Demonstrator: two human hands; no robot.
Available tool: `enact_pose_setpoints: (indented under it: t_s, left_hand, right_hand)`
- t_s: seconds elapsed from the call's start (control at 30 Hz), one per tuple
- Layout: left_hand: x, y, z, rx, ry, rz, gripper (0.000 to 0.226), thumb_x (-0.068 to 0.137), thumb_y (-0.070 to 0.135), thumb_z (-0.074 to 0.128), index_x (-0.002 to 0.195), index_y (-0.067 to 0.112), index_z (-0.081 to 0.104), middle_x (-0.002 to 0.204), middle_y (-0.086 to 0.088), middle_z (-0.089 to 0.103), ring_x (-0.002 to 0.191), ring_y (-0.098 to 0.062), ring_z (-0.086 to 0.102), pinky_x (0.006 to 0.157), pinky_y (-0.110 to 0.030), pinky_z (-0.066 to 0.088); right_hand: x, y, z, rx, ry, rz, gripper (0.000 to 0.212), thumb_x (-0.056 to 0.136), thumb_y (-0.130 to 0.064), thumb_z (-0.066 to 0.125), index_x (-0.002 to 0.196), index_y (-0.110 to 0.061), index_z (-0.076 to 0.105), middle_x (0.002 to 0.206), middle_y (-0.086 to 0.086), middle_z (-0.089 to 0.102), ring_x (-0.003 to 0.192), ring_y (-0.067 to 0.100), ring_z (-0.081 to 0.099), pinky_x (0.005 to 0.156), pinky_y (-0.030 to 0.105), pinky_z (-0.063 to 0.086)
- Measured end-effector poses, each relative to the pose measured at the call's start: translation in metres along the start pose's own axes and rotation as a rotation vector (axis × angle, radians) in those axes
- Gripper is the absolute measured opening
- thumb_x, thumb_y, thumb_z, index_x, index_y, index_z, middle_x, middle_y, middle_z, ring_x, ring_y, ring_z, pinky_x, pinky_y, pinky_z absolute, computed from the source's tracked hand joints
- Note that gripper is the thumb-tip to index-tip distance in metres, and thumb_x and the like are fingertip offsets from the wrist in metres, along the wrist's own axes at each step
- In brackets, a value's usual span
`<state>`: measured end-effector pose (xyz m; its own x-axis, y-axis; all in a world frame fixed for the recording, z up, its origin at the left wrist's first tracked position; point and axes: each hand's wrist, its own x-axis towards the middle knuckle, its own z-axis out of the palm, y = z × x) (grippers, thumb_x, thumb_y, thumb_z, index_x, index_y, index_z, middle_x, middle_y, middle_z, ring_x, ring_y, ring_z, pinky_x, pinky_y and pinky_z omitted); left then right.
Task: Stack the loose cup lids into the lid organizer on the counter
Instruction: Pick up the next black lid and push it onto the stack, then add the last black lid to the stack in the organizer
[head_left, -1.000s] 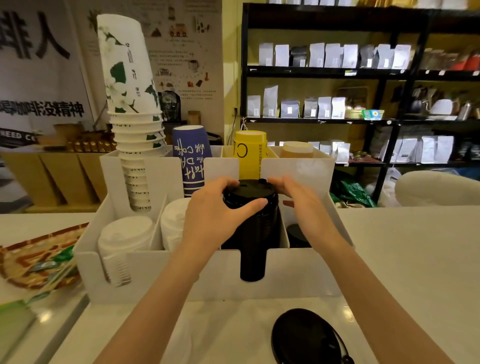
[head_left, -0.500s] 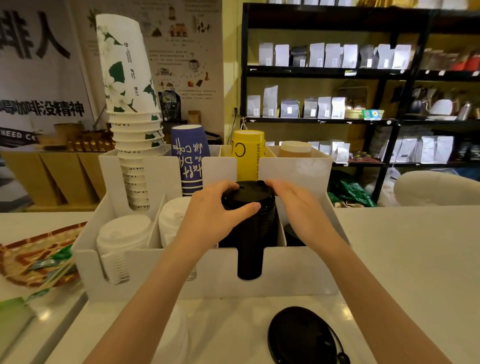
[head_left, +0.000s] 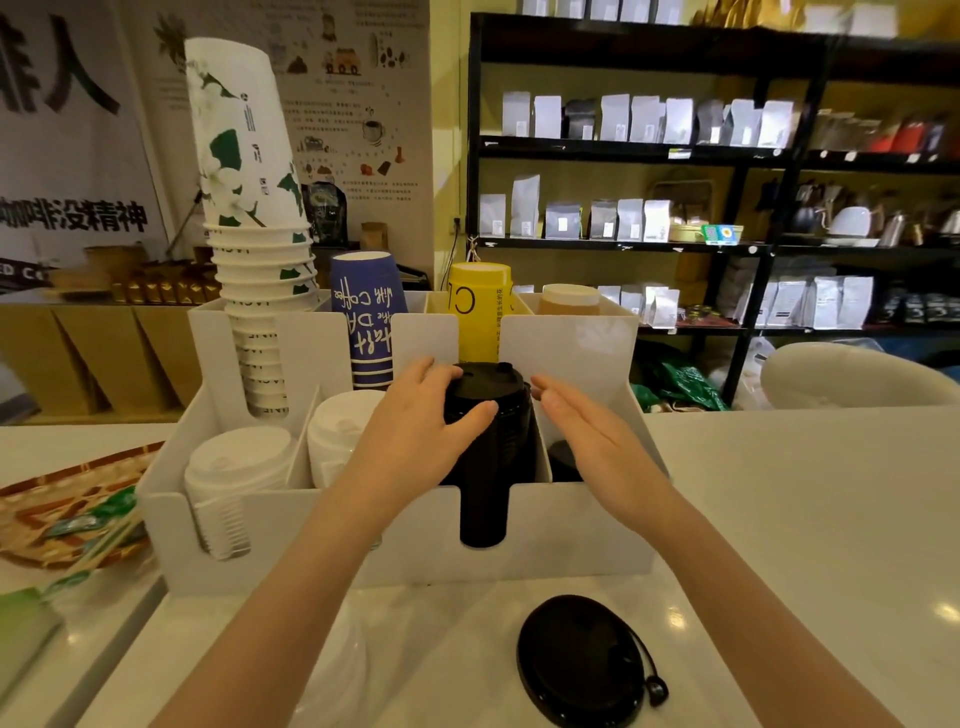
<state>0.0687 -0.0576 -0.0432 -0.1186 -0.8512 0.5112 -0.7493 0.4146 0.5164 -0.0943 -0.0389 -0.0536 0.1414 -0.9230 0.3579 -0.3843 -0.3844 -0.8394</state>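
Note:
A white lid organizer (head_left: 363, 540) stands on the counter with several slots. Its third slot holds a tall stack of black lids (head_left: 488, 431). My left hand (head_left: 415, 426) rests on the top of that stack, thumb across the front. My right hand (head_left: 587, 431) hovers just right of the stack, fingers straight and apart, touching nothing. A loose black lid (head_left: 582, 660) with a small tethered plug lies on the counter in front of the organizer. White lids (head_left: 236, 462) fill the first slot and more white lids (head_left: 343, 431) the second. A few black lids (head_left: 563, 457) sit low in the fourth slot.
Paper cup stacks stand in the organizer's rear slots: white-green (head_left: 249, 208), blue (head_left: 366, 317), yellow (head_left: 480, 306), brown (head_left: 569, 299). A woven tray (head_left: 52, 499) with packets lies at the left. Black shelves (head_left: 727, 156) with bags stand behind the counter (head_left: 805, 493).
My right hand has come off the black stack and opened to its right. My left hand stays on top of the stack.

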Motion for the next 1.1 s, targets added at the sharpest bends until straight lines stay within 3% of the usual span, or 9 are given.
enact_pose_setpoints:
  t_s: [0.1,0.27,0.4,0.53,0.63,0.7,0.77,0.93,1.1]
  left_hand:
    - [-0.011,0.01,0.004,0.063,0.079,0.063,0.05,0.086,0.039,0.049,0.131,0.019,0.039,0.146,-0.005,0.033,0.135,-0.02,0.026,0.11,-0.033,0.024]
    - [-0.042,0.03,0.02,-0.032,0.259,0.319,0.035,0.082,0.032,0.047,0.106,0.01,0.058,0.108,-0.009,0.062,0.102,-0.015,0.049,0.087,-0.019,0.036]
    - [-0.074,0.025,0.044,-0.149,0.007,0.362,0.039,0.082,0.039,0.044,0.108,0.014,0.058,0.108,-0.005,0.062,0.101,-0.006,0.048,0.087,-0.016,0.038]
    - [-0.104,0.006,0.062,-0.171,-0.329,0.257,0.056,0.078,0.055,0.049,0.127,0.028,0.041,0.132,0.007,0.045,0.122,-0.007,0.039,0.105,-0.024,0.032]
    - [-0.12,-0.003,0.07,-0.107,-0.479,0.178,0.077,0.071,0.057,0.058,0.136,0.029,0.027,0.144,0.009,0.032,0.132,-0.008,0.027,0.108,-0.022,0.02]
    - [-0.126,-0.007,0.073,-0.083,-0.529,0.179,0.093,0.061,0.065,0.057,0.138,0.024,0.023,0.146,0.005,0.031,0.133,-0.009,0.027,0.106,-0.019,0.018]
    - [-0.128,-0.008,0.073,-0.092,-0.553,0.191,0.1,0.053,0.067,0.052,0.138,0.022,0.024,0.145,0.002,0.035,0.131,-0.011,0.032,0.106,-0.019,0.022]
    - [-0.13,-0.01,0.072,-0.159,-0.511,0.163,0.093,0.055,0.059,0.058,0.135,0.02,0.031,0.139,0.001,0.044,0.126,-0.012,0.04,0.101,-0.017,0.027]
    - [-0.13,-0.008,0.072,-0.192,-0.47,0.132,0.085,0.058,0.051,0.065,0.132,0.021,0.037,0.134,0.003,0.05,0.118,-0.011,0.047,0.094,-0.017,0.033]
  right_hand:
    - [-0.017,0.005,-0.01,-0.043,0.081,-0.014,0.042,0.094,-0.034,0.034,0.136,-0.03,0.035,0.129,-0.008,0.051,0.119,0.006,0.044,0.097,0.021,0.03]
    - [-0.05,0.012,-0.014,-0.072,0.257,-0.046,0.045,0.092,-0.026,0.043,0.136,-0.025,0.032,0.113,-0.004,0.06,0.098,0.003,0.058,0.077,0.005,0.043]
    - [-0.079,0.022,-0.012,-0.144,0.275,0.021,0.048,0.091,-0.024,0.046,0.137,-0.023,0.031,0.12,-0.001,0.058,0.095,0.003,0.054,0.072,0.005,0.042]
    - [-0.108,0.034,-0.008,-0.181,0.229,0.159,0.046,0.093,-0.024,0.043,0.137,-0.021,0.034,0.133,0.004,0.052,0.111,0.011,0.048,0.088,0.019,0.033]
    - [-0.127,0.038,-0.004,-0.16,0.214,0.274,0.041,0.093,-0.026,0.04,0.131,-0.011,0.046,0.138,0.008,0.05,0.123,0.018,0.046,0.092,0.018,0.033]
    - [-0.138,0.037,-0.003,-0.081,0.242,0.328,0.043,0.093,-0.026,0.039,0.116,0.008,0.052,0.129,0.026,0.052,0.116,0.034,0.048,0.081,0.028,0.039]
    - [-0.147,0.035,-0.001,-0.039,0.256,0.368,0.048,0.094,-0.027,0.037,0.108,0.017,0.049,0.12,0.036,0.048,0.11,0.042,0.043,0.083,0.034,0.031]
    - [-0.154,0.045,0.005,-0.103,0.222,0.375,0.058,0.095,-0.038,0.03,0.097,0.015,0.053,0.108,0.034,0.057,0.102,0.043,0.051,0.087,0.041,0.039]
    - [-0.154,0.049,0.007,-0.191,0.217,0.374,0.057,0.095,-0.038,0.028,0.104,0.014,0.05,0.113,0.035,0.053,0.107,0.043,0.048,0.094,0.051,0.036]
